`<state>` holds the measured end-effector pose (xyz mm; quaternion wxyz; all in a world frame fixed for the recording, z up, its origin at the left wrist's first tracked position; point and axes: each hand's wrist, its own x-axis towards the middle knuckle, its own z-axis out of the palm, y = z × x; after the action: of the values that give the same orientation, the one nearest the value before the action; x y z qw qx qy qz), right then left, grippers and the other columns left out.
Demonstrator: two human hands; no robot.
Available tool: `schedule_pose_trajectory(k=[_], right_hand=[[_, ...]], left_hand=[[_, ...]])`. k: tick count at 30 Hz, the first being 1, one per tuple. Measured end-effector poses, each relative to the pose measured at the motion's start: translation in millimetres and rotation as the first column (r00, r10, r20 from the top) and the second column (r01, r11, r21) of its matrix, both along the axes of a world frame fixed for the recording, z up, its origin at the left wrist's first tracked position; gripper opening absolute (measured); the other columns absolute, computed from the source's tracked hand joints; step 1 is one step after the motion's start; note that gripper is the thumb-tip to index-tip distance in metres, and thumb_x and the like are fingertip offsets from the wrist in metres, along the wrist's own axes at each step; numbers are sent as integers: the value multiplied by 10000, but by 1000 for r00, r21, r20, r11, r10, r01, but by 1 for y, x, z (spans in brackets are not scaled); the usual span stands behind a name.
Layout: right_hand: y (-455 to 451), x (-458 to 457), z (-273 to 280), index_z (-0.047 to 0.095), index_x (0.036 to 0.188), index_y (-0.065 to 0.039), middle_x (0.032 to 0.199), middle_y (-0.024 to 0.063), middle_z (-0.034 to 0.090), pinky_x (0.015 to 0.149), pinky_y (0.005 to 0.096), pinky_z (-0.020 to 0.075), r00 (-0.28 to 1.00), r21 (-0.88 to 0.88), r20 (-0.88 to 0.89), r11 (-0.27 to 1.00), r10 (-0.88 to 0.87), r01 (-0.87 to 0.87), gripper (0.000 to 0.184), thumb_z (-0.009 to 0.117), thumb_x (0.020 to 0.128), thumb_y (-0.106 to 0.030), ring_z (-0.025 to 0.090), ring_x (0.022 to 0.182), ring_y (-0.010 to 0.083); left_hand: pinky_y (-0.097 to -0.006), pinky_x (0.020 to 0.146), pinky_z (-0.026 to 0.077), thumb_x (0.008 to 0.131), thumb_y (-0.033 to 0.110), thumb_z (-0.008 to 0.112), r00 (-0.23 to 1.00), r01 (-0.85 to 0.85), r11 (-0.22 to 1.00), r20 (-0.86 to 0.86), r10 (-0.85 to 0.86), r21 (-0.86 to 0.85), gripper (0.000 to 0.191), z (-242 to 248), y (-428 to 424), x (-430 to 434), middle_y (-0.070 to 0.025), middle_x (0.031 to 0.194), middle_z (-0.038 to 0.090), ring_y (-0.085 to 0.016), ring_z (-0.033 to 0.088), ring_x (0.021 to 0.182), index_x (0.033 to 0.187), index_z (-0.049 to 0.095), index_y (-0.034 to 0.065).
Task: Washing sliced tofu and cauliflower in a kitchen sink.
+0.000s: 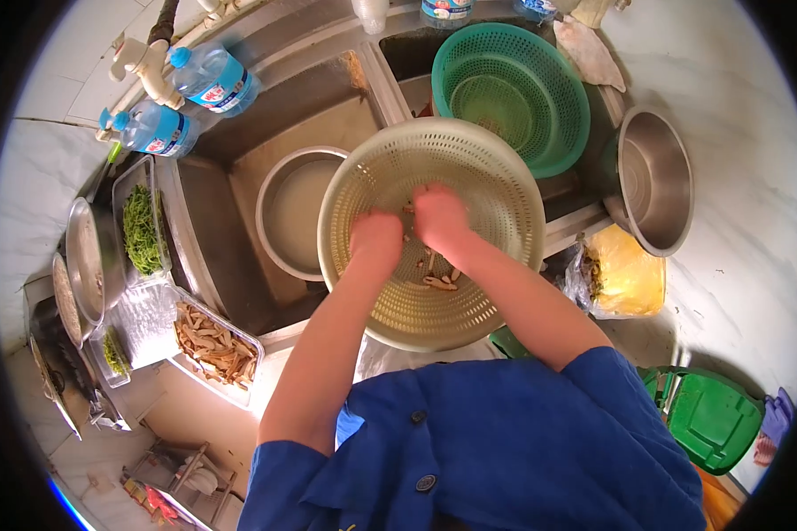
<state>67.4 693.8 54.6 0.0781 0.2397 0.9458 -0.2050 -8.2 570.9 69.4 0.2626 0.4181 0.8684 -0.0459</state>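
Note:
Both of my hands reach down into a beige plastic colander (513,285) that sits at the front of the sink. On its left side is my left hand (377,235), with the fingers curled and turned away from view. Just right of it, near the middle, my right hand (442,214) is curled too, close to a few small brown bits. What either hand holds is hidden. Several loose brown strips (440,283), like sliced mushroom, lie on the colander's bottom below my hands.
Left of the colander, a metal basin (299,212) of cloudy water stands in the sink (202,232). A green colander (574,99) is behind right, beside a steel bowl (657,179). Trays of brown strips (214,345) and chopped greens (143,229) line the left; detergent bottles (219,83) stand behind.

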Motion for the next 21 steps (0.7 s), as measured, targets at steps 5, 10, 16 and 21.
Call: schedule_pose_trajectory(k=[5,10,16,21], right_hand=[[14,7,-11,595,943,19,1008,227,623,821,476,530,982,-82,-153,989,110,-123,262,697,706,-25,620,958,423],[0,3,-4,581,990,17,982,233,627,791,479,540,987,-63,-140,994,80,-89,302,684,708,-18,638,908,418],[10,20,-9,623,902,7,952,240,630,774,498,530,988,-51,-7,987,153,-154,195,670,717,-32,641,874,425],[16,57,24,665,846,-22,943,238,637,794,490,535,880,-245,238,902,410,-354,120,644,735,-66,642,879,414]], left_hand=[[-456,782,555,850,159,658,948,125,968,261,-181,216,183,21,-17,61,-192,1070,658,-340,658,968,932,713,6],[-455,801,524,854,140,611,956,264,874,7,-292,408,166,-8,-7,116,-150,1075,665,-318,647,1002,935,716,40],[-484,819,490,808,139,622,966,186,963,142,-215,194,199,0,1,115,-127,1098,687,-288,658,1010,966,725,77],[-451,769,527,812,124,618,961,112,993,250,-117,31,164,30,-16,105,-140,1036,680,-289,695,889,932,719,76]])
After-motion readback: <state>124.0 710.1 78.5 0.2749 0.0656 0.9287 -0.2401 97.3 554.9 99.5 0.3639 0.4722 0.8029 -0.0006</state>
